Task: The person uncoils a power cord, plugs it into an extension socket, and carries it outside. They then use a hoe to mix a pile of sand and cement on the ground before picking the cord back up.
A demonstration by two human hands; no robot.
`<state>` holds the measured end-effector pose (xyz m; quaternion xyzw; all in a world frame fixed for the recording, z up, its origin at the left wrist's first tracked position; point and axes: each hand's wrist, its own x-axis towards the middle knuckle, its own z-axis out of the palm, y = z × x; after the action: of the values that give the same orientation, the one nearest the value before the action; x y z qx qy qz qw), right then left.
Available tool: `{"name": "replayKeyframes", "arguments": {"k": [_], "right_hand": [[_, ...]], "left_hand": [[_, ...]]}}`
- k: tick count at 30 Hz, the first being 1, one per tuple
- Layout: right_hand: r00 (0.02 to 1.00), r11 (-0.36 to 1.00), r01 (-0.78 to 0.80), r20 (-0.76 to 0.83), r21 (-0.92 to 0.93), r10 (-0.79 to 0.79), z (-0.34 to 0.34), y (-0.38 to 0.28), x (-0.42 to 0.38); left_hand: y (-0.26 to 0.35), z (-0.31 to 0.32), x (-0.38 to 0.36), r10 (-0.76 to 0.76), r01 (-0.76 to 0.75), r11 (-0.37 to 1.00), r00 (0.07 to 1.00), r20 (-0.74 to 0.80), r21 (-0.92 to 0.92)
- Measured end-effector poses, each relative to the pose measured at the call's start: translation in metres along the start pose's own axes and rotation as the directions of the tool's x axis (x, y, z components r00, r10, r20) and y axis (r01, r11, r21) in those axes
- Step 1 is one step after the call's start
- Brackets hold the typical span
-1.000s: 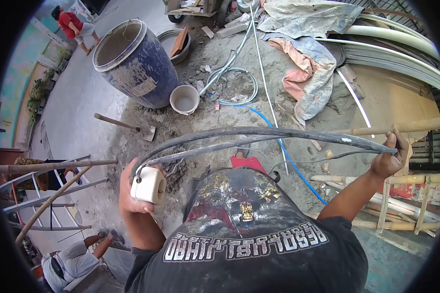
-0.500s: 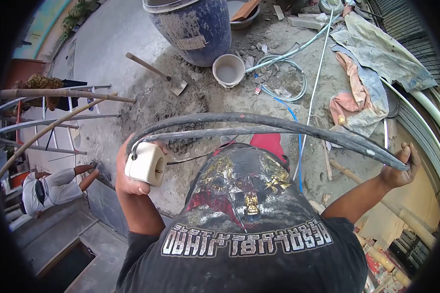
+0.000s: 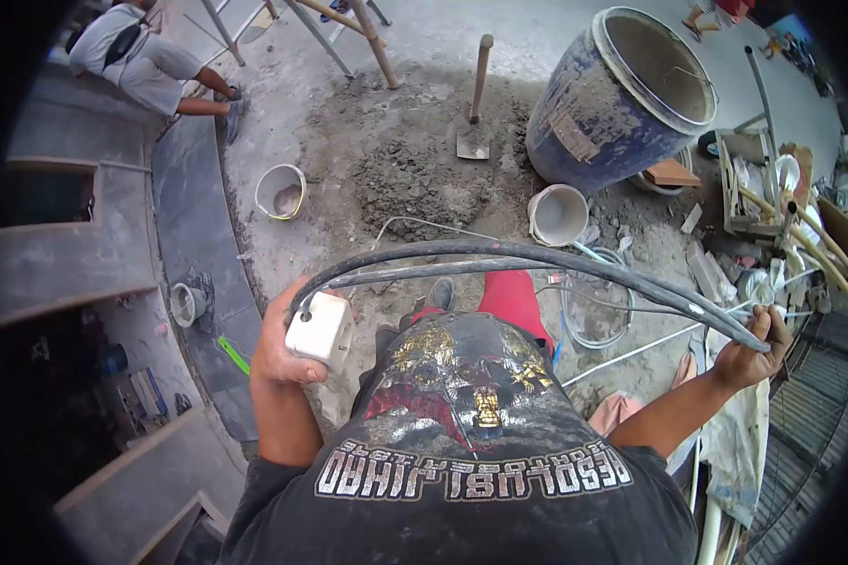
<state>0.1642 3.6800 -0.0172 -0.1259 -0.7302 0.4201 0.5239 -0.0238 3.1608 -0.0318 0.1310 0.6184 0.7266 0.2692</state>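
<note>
My left hand [image 3: 279, 339] is closed around a white extension socket [image 3: 318, 328], its thumb along the lower edge and an outlet hole facing right. A thick black cable [image 3: 499, 249] leaves the socket's top and runs in doubled strands across my front. At the far end of that bundle, my right hand [image 3: 752, 354] grips the bent cable, fingers curled upward. The cable hangs in the air above my legs, apart from the ground. A thinner wire [image 3: 424, 222] also shows behind it.
Wet mortar [image 3: 424, 179] lies ahead with a hoe [image 3: 475, 141] in it. A large blue barrel [image 3: 575, 122], a small bucket [image 3: 558, 217] and another bucket [image 3: 281, 192] stand around. A coiled hose [image 3: 598, 330] lies right. A person [image 3: 151, 66] sits at upper left beside bamboo poles [image 3: 375, 45].
My view has turned to the left, so the barrel, mortar and hoe now appear farther right and the seated person higher up. Both hands keep their holds on the socket and cable.
</note>
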Motion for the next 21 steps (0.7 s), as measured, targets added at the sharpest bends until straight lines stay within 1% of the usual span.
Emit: {"name": "replayKeyframes", "arguments": {"k": [1,2,3,5,6,7,9,10,11,13,14,15,16,17,18,19,20,21], "right_hand": [[0.996,0.998,-0.049,0.082,0.049,0.045,0.010,0.020,0.016],[0.984,0.982,-0.107,0.155,0.158,0.082,0.034,0.034,0.032],[0.970,0.970,-0.150,0.217,0.191,0.107,0.054,0.047,0.048],[0.920,0.961,-0.175,0.382,0.216,0.082,0.096,0.079,0.075],[0.880,0.951,-0.189,0.471,0.247,0.052,0.127,0.084,0.084],[0.828,0.933,-0.215,0.561,0.289,0.017,0.155,0.092,0.091],[0.697,0.890,-0.359,0.715,0.280,0.055,0.195,0.109,0.109],[0.617,0.861,-0.421,0.786,0.285,0.042,0.211,0.118,0.120],[0.588,0.839,-0.455,0.808,0.297,0.033,0.228,0.110,0.125],[0.553,0.838,-0.419,0.830,0.350,-0.070,0.256,0.101,0.137],[0.525,0.828,-0.407,0.840,0.386,-0.134,0.268,0.093,0.140],[0.499,0.813,-0.397,0.844,0.426,-0.198,0.281,0.084,0.140],[0.493,0.790,-0.393,0.833,0.471,-0.252,0.294,0.076,0.137],[0.466,0.785,-0.394,0.840,0.478,-0.278,0.307,0.070,0.134],[0.436,0.784,-0.395,0.849,0.479,-0.299,0.319,0.063,0.129],[0.407,0.785,-0.397,0.857,0.476,-0.314,0.330,0.057,0.121],[0.389,0.758,-0.398,0.844,0.517,-0.371,0.342,0.044,0.108],[0.368,0.773,-0.365,0.843,0.519,-0.392,0.353,0.034,0.096]], "left_hand": [[-0.006,0.006,-0.015,-0.016,0.015,1.000,0.996,-0.082,-0.021],[-0.006,0.017,-0.025,-0.049,0.043,0.998,0.981,-0.187,-0.038],[-0.013,0.026,-0.036,-0.043,0.028,0.998,0.960,-0.278,-0.056],[-0.027,0.050,-0.055,-0.028,-0.013,0.996,0.893,-0.450,-0.088],[-0.033,0.066,-0.061,-0.035,-0.025,0.994,0.857,-0.514,-0.109],[-0.040,0.084,-0.064,-0.019,-0.065,0.991,0.799,-0.601,-0.119],[-0.046,0.128,-0.075,-0.048,-0.091,0.985,0.681,-0.731,-0.150],[-0.055,0.148,-0.083,-0.023,-0.128,0.983,0.638,-0.770,-0.135],[-0.057,0.168,-0.091,-0.046,-0.131,0.979,0.597,-0.801,-0.154],[-0.062,0.202,-0.102,-0.065,-0.164,0.970,0.528,-0.846,-0.178],[-0.067,0.218,-0.108,-0.047,-0.197,0.967,0.490,-0.871,-0.163],[-0.069,0.231,-0.111,-0.026,-0.224,0.966,0.412,-0.911,-0.129],[-0.069,0.245,-0.113,-0.013,-0.244,0.965,0.331,-0.944,-0.099],[-0.070,0.259,-0.117,-0.010,-0.257,0.963,0.250,-0.968,-0.076],[-0.072,0.270,-0.123,0.007,-0.260,0.964,0.214,-0.977,-0.050],[-0.074,0.281,-0.127,0.018,-0.260,0.966,0.127,-0.992,-0.016],[-0.076,0.291,-0.131,0.028,-0.254,0.967,0.044,-0.999,0.016],[-0.079,0.299,-0.136,0.040,-0.245,0.968,-0.036,-0.999,0.047]]}}
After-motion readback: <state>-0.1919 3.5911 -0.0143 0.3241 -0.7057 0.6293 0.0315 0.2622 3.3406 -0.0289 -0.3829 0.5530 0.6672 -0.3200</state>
